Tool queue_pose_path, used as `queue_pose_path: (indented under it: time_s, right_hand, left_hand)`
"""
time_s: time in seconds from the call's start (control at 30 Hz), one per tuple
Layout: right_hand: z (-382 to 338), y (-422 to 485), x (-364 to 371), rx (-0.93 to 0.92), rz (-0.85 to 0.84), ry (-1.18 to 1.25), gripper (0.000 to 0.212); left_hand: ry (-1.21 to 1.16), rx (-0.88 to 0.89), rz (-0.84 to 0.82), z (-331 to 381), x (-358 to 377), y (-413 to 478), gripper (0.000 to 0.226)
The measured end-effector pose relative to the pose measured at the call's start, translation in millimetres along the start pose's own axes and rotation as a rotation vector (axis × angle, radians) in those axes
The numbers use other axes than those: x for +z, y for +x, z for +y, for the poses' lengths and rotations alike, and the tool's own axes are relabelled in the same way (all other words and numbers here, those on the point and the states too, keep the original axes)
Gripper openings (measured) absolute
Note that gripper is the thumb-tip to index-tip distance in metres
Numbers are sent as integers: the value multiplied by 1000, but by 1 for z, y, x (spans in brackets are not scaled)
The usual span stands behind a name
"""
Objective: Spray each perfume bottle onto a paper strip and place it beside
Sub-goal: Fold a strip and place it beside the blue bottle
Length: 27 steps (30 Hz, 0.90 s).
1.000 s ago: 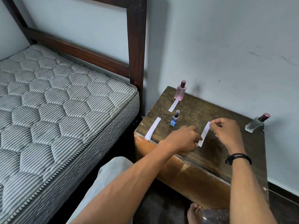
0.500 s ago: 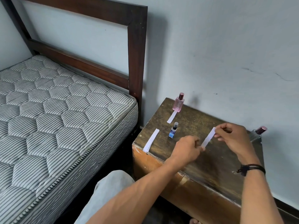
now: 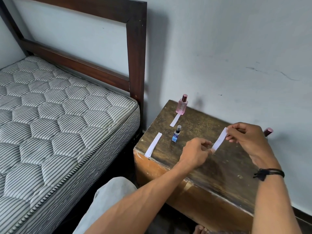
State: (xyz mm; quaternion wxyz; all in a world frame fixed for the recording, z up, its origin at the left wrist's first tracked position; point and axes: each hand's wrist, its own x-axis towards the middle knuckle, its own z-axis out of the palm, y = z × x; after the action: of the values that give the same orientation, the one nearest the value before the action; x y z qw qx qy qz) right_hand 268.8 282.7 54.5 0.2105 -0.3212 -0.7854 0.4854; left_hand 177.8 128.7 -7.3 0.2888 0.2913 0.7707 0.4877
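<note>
Your left hand [image 3: 195, 152] pinches the near end of a strip [image 3: 219, 141] and your right hand [image 3: 246, 139] pinches its far end, over the table [image 3: 228, 166]. Left of your left hand stands a blue bottle [image 3: 176, 134], and farther back a pink bottle [image 3: 182, 105].

Pinch grips — left hand [image 3: 195, 152], right hand [image 3: 246, 137]

We find no text, brand, number or sign that we can read, since the label [image 3: 174, 138] on the small blue bottle [image 3: 176, 132] standing on the worktop [image 3: 202, 125] shows only pale marks too small and blurred to make out.
</note>
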Motion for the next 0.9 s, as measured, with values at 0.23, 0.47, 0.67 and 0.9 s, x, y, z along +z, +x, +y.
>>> queue_pose_path:
  time_s: [0.23, 0.47, 0.67, 0.9]
  right_hand:
    - [5, 2, 3, -9, 49, -27, 10]
    - [26, 12, 26, 25, 129, -175, 9]
    - [46, 36, 36, 24, 190, -224, 12]
    - [72, 56, 46, 24, 221, -249, 8]
  left_hand:
    - [-31, -67, -37, -2, 4, 5, 13]
    - [77, -66, 44, -7, 15, 11, 14]
    - [219, -38, 59, -1, 18, 24, 20]
    - [320, -117, 73, 9, 24, 53, 22]
